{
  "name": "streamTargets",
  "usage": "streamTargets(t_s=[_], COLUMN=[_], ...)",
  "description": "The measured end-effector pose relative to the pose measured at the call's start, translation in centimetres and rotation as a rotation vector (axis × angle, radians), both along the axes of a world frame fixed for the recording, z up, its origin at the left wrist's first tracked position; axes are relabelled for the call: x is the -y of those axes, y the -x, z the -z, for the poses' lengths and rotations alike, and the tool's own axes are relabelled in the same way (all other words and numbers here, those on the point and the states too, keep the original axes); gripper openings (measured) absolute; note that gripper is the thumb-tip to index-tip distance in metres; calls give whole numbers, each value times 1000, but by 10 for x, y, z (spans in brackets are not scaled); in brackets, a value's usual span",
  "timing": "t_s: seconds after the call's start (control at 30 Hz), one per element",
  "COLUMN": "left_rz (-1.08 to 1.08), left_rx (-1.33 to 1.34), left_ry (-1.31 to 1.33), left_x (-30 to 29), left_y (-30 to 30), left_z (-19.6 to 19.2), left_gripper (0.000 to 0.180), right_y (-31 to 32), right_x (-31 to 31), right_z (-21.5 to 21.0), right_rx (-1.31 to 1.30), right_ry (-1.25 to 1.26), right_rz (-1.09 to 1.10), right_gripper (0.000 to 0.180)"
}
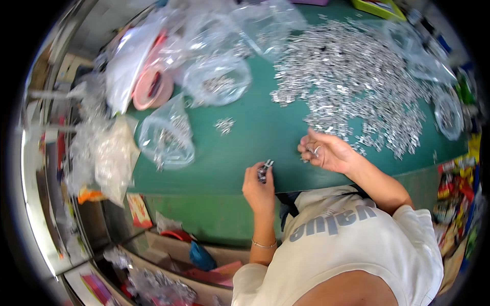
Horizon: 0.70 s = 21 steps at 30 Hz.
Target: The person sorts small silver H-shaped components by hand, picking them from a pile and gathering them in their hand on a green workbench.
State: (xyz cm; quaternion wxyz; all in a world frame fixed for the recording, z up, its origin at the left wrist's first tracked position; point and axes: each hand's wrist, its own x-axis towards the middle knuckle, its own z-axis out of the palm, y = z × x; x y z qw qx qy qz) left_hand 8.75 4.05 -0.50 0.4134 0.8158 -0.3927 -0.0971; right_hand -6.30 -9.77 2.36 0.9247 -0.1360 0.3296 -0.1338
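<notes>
My left hand (259,183) is closed around several small silver metal pieces (266,168) at the near edge of the green table (224,163). To its right, my right hand (326,152) hovers over the tabletop with its fingers curled, pinching a small shiny metal piece (316,150). Beyond it spreads a wide pile of small silver metal pieces (347,76), covering the table's right half. A little heap of such pieces (224,125) lies apart, left of the middle. Their exact kind is too small to make out.
Open clear plastic bags (171,135) holding metal pieces stand on the left, near a pink bucket (153,89). More plastic bags (270,25) lie at the back. A green-yellow tray (380,7) sits far right. Drawers or boxes (168,250) of odds and ends stand below the left edge.
</notes>
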Motion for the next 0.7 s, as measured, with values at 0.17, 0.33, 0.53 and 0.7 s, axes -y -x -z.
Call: streamTargets(t_s=[0.17, 0.33, 0.53, 0.7], left_rz=[55, 165, 230, 184], left_rx=[30, 61, 39, 138], left_ry=[-36, -38, -49, 10], left_x=[15, 36, 43, 35], left_y=[2, 13, 34, 33], left_z=[6, 5, -3, 1], left_gripper=[15, 17, 26, 25], right_y=[70, 95, 66, 36], right_x=[9, 2, -12, -27], right_z=[6, 5, 24, 35], right_rx=[20, -234, -741, -841], right_ry=[278, 593, 1564, 1820], right_rz=[-179, -66, -82, -271], right_gripper=[22, 18, 27, 28])
